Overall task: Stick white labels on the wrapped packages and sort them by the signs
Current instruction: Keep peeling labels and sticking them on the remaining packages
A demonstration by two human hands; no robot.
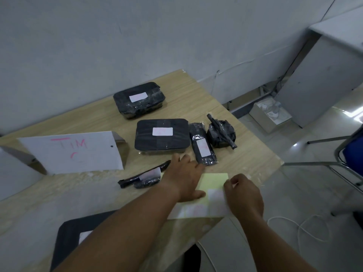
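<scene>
L hand (184, 177) lies flat, fingers straight, pressing left part of yellow label sheet (214, 181) nr right edge of table (196, 99); R hand (243, 195) fingers curled, pinching sheet's right edge; labelled long package (202, 146) just beyond L fingertips

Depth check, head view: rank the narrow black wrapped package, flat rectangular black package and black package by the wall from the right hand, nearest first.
1. Narrow black wrapped package, just beyond right hand.
2. Flat rectangular black package, mid-table.
3. Black package by the wall, far back.
</scene>
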